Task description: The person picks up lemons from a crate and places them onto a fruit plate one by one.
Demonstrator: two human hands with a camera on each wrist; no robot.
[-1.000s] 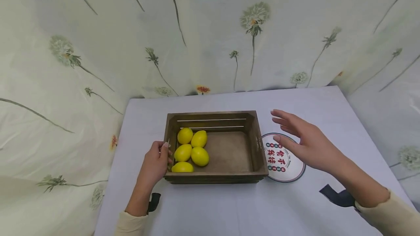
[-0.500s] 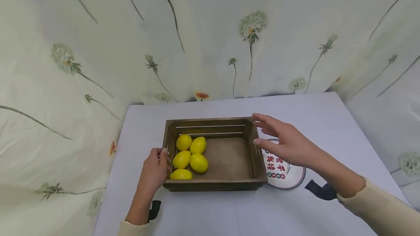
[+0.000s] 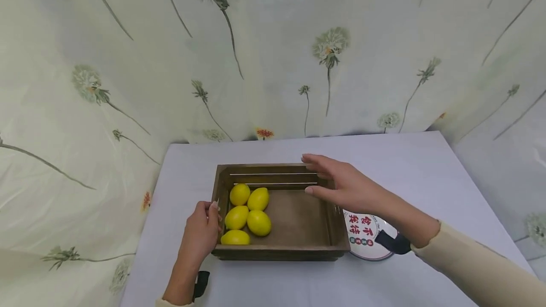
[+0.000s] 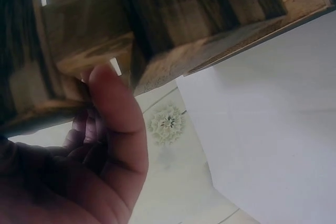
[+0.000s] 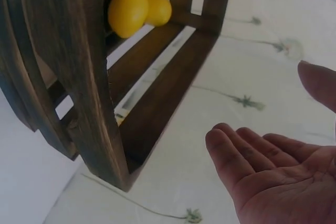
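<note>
Fingers curled, the left hand (image 3: 201, 227) gripped the wooden crate (image 3: 281, 253), likely rigid and best held at left and right, while the right hand (image 3: 343, 184) hovered straight-fingered, empty.

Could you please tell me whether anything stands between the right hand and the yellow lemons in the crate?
Nothing visible does: the right hand hovers over the right end of the open-topped wooden crate, and the lemons lie inside at its left end, with no other object showing in between.
</note>
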